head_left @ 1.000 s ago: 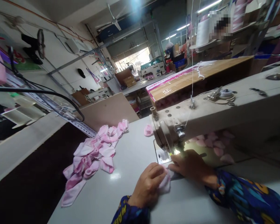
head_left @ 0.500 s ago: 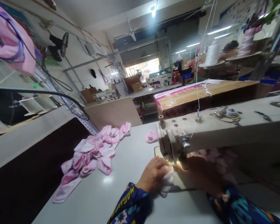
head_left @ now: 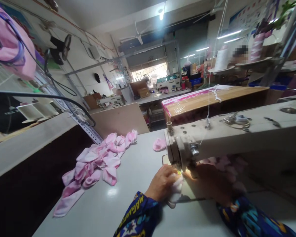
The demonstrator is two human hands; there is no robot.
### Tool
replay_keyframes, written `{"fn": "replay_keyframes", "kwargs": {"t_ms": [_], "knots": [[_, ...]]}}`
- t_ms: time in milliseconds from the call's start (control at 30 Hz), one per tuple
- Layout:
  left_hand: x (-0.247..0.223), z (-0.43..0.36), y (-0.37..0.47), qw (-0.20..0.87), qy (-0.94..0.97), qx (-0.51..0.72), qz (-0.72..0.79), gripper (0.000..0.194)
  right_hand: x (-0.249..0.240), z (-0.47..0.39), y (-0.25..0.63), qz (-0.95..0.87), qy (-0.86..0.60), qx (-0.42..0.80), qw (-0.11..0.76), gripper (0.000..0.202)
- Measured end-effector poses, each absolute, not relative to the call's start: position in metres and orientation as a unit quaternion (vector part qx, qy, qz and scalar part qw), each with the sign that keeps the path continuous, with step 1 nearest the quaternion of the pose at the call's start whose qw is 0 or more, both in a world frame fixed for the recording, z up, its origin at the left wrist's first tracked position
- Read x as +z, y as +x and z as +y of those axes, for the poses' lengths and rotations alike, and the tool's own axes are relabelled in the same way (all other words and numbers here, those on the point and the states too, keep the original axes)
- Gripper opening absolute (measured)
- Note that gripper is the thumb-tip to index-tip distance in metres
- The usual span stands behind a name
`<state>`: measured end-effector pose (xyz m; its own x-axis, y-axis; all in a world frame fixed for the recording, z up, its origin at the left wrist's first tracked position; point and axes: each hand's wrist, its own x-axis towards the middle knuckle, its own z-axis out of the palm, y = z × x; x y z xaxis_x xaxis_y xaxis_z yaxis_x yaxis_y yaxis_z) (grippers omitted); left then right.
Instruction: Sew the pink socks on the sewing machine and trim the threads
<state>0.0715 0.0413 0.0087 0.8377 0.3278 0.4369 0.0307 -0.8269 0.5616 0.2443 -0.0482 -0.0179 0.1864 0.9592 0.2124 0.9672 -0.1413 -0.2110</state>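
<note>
A sewing machine [head_left: 227, 138] stands at the right, its lamp lighting the needle area. My left hand [head_left: 161, 182] is closed on a small pale pink cloth piece [head_left: 176, 190] just left of the needle. On the other side of the needle, in the shadow under the machine arm, is my right hand [head_left: 209, 181]; its fingertips are near the cloth, and what they hold is too dark to make out. A heap of pink and white cloth pieces [head_left: 96, 161] lies on the table's left part. One more pink piece [head_left: 159, 144] rests beside the machine head.
The white table [head_left: 88, 210] spreads under both forearms. Behind the machine sits a cardboard box [head_left: 212, 98]. Thread cones [head_left: 221, 59] stand at the upper right, with a person partly visible behind. More pink pieces [head_left: 224, 166] lie beneath the machine arm. A black cable hangs at the left.
The view has shifted slightly. Both hands stay by the needle, and more of the pale cloth shows beside my left hand.
</note>
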Motion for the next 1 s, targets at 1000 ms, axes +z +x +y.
{"fn": "replay_keyframes", "kwargs": {"t_ms": [1000], "knots": [[0.005,0.051,0.073,0.064,0.952,0.298,0.02,0.018,-0.007,-0.104,0.232,-0.658,-0.742,-0.024,0.131,0.016]]}}
